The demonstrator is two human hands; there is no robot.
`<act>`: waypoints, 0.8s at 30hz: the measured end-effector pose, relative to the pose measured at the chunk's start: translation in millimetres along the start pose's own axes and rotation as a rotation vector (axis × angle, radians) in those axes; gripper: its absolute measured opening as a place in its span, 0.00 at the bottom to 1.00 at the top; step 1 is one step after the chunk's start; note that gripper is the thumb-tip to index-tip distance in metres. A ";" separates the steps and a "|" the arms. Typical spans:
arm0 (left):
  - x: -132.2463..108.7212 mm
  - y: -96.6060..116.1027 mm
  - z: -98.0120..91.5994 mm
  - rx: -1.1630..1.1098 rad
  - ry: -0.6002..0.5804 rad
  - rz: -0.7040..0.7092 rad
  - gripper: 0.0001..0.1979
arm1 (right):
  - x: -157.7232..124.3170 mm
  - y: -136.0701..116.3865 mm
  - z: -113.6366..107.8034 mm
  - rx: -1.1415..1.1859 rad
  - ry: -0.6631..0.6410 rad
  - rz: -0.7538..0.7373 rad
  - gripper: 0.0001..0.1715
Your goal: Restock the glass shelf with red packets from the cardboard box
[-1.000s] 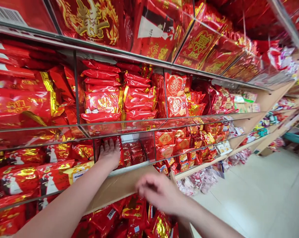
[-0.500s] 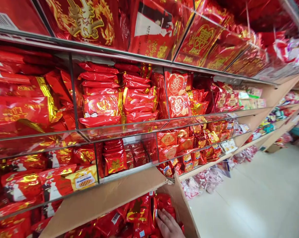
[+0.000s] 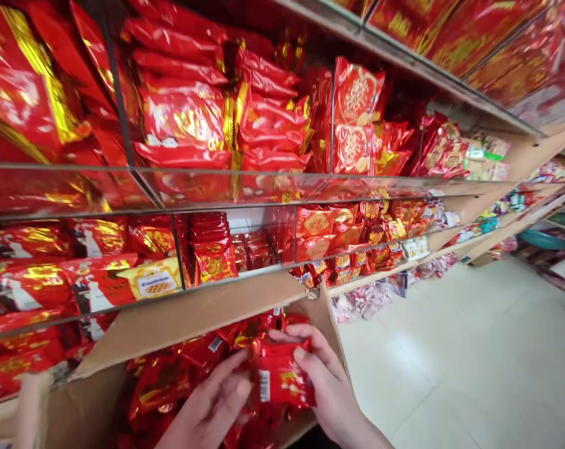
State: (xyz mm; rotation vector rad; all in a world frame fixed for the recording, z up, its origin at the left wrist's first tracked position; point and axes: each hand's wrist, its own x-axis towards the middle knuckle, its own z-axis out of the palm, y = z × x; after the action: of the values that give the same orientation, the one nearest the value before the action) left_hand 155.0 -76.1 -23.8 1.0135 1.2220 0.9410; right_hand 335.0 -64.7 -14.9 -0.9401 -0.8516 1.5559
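Note:
Both my hands are low in the head view, over an open cardboard box full of red snack packets. My right hand grips a red packet with a white barcode, fingers wrapped over its top and right edge. My left hand touches the same packet's left side, fingers closed against it. Behind the box, a stack of matching red packets fills a shelf compartment behind a clear front panel.
Glass-fronted shelves packed with red and gold packets run along the left and top. A yellow cookie packet lies at the lower left shelf. The pale tiled floor of the aisle stretches to the right.
My left hand has left the shelf compartment and come down to the box. My right hand has lifted a red packet out of the box. The view has tilted downward.

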 end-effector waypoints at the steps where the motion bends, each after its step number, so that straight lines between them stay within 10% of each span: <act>1: 2.2 6.6 5.3 0.032 -0.068 0.009 0.25 | 2.4 -1.6 9.1 -0.005 -0.013 -0.014 0.14; 10: 3.6 14.3 11.4 -0.023 0.306 0.114 0.19 | 20.3 27.7 17.2 -0.595 0.156 -0.261 0.21; 17: 10.2 12.1 -1.2 0.631 0.638 0.671 0.06 | 13.7 34.4 27.8 -0.660 0.200 -0.471 0.22; 20: 8.1 9.5 -7.2 0.731 0.660 0.805 0.04 | 12.2 33.6 26.9 -0.578 0.193 -0.403 0.24; 24: 3.6 11.8 -24.0 0.903 0.619 1.008 0.05 | 16.2 25.0 21.1 -0.140 -0.126 -0.003 0.31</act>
State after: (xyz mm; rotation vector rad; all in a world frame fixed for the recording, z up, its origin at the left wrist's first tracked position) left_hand 131.3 -66.9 -14.9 2.2971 1.7270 1.5879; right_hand 303.7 -53.8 -30.2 -0.9467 -1.0619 1.5817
